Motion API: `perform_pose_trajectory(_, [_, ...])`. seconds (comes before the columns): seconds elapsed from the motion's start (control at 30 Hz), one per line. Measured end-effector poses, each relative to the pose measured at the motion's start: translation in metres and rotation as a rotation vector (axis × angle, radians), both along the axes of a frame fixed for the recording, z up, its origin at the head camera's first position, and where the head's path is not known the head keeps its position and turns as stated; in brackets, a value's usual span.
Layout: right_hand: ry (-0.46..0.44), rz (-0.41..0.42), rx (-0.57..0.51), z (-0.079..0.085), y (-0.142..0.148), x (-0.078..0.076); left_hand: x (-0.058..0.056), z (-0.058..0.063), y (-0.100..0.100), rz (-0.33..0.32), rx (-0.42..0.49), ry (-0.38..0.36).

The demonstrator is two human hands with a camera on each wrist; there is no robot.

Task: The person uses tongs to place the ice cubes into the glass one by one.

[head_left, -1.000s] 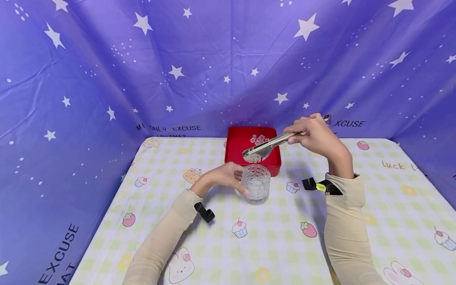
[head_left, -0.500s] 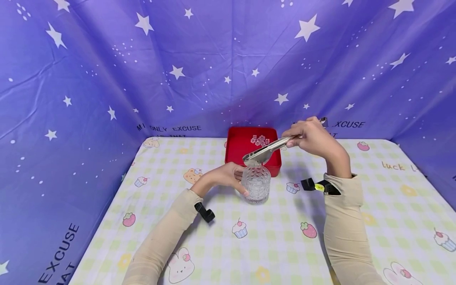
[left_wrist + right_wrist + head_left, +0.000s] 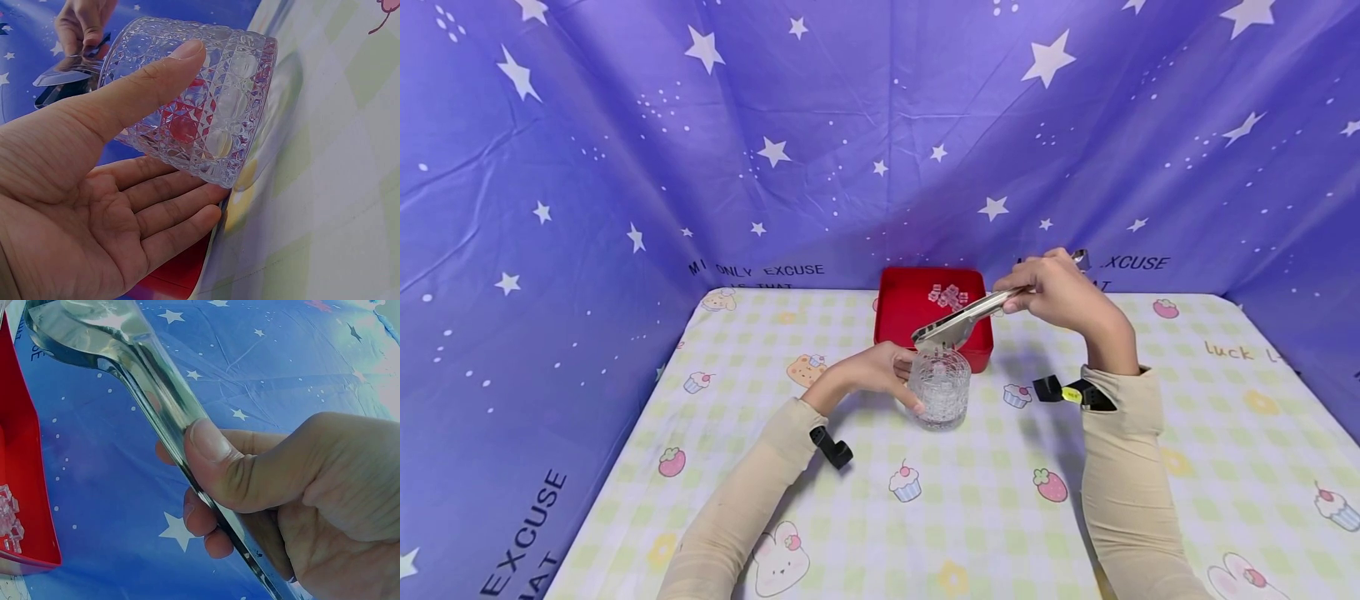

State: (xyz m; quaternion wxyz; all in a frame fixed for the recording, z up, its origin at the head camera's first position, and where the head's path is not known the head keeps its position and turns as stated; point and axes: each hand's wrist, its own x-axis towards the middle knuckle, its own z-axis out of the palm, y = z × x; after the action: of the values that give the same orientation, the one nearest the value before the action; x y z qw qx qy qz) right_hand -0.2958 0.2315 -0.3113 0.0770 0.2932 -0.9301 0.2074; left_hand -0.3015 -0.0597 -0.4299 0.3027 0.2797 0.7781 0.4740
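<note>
My left hand (image 3: 880, 371) holds a clear cut-glass tumbler (image 3: 940, 392) that stands upright on the table. In the left wrist view the thumb lies along the tumbler's (image 3: 231, 94) side, with the fingers across from it. Metal tongs (image 3: 970, 317) are gripped by my right hand (image 3: 1060, 287), their scalloped tips tilted down at the tumbler's mouth. The right wrist view shows the thumb pressed on the upper arm of the tongs (image 3: 156, 387) and fingers underneath. Whether anything sits between the tips is hidden.
Behind the tumbler stands a red square tray (image 3: 895, 321), with several small clear cubes (image 3: 947, 296) at its back right. A checked, printed cloth (image 3: 985, 533) covers the table. Purple-blue starred fabric (image 3: 820, 183) hangs along the back and sides.
My right hand has lowered the tongs slightly, bringing their tips from above the tumbler down to its rim. The left hand and tumbler have stayed in place.
</note>
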Motion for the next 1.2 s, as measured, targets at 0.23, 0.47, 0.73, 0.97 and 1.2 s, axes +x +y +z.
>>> perform_pose_trajectory(0.23, [-0.002, -0.004, 0.009, 0.001, -0.001, 0.000, 0.000, 0.000, 0.000, -0.001, -0.012, 0.012])
perform_pose_trajectory(0.47, [-0.003, -0.007, 0.007, 0.001, -0.001, 0.001, -0.001, 0.000, -0.001, -0.003, -0.002, 0.011])
perform_pose_trajectory(0.73, [0.029, -0.018, -0.014, 0.000, -0.002, 0.000, -0.001, -0.001, 0.000, -0.005, 0.006, 0.003])
perform_pose_trajectory(0.97, [0.146, -0.160, -0.009, -0.002, -0.008, -0.002, -0.001, 0.000, -0.001, 0.006, -0.007, 0.006])
perform_pose_trajectory(1.2, [0.306, -0.279, -0.016, -0.007, -0.023, -0.007, -0.001, 0.001, -0.002, 0.013, -0.019, -0.007])
